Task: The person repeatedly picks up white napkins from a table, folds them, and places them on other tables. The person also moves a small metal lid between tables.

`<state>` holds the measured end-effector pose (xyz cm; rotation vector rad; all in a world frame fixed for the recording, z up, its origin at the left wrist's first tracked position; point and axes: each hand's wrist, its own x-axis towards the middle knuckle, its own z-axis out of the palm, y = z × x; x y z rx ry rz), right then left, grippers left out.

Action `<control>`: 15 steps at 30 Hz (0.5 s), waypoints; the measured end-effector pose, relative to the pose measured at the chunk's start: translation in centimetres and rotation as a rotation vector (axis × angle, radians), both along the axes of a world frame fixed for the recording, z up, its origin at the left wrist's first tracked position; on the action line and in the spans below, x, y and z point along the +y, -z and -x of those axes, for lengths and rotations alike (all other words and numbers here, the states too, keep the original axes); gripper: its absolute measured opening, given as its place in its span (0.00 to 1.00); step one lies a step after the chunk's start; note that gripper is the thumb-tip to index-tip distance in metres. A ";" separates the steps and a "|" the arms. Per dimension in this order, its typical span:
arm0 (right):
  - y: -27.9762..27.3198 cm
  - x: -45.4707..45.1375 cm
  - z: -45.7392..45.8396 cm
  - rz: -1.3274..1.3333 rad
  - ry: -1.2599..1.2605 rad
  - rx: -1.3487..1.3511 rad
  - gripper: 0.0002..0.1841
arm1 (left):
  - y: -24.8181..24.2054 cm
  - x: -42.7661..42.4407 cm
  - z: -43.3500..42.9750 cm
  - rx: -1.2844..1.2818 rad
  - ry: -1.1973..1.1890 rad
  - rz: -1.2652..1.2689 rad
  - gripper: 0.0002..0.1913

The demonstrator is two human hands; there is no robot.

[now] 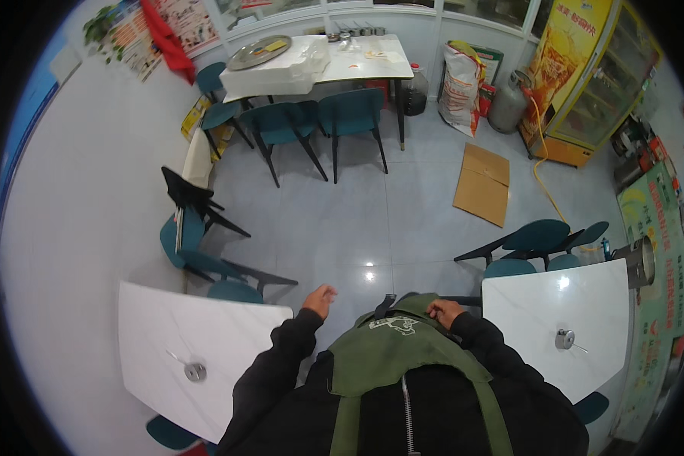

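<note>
My left hand hangs in the air off the corner of the left marble-patterned table, its fingers loosely bent and apart with nothing in them. My right hand is at the right side of the green apron I wear over a black zipped jacket. Its fingers are curled; whether they grip the cloth cannot be made out. A small metal pot with a spoon handle stands on the left table. Another such metal pot sits on the right table.
Teal chairs stand at the far table, which bears a large round metal tray on a white foam box. Flattened cardboard lies on the tiled floor. An orange hose runs from a gas cylinder beside a drinks fridge.
</note>
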<state>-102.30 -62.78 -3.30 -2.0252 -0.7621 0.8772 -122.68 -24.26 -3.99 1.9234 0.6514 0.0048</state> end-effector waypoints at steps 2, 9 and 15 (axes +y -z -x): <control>-0.5 3.1 -3.6 0.024 0.032 -0.011 0.09 | -1.9 3.2 -7.7 -0.039 0.099 -0.008 0.10; 2.4 12.0 -20.5 0.117 -0.071 -0.082 0.07 | -0.5 9.6 -27.6 -0.072 0.095 0.003 0.11; 4.1 20.4 -38.8 0.251 -0.232 -0.112 0.10 | 0.1 18.3 -38.8 -0.041 -0.107 -0.139 0.17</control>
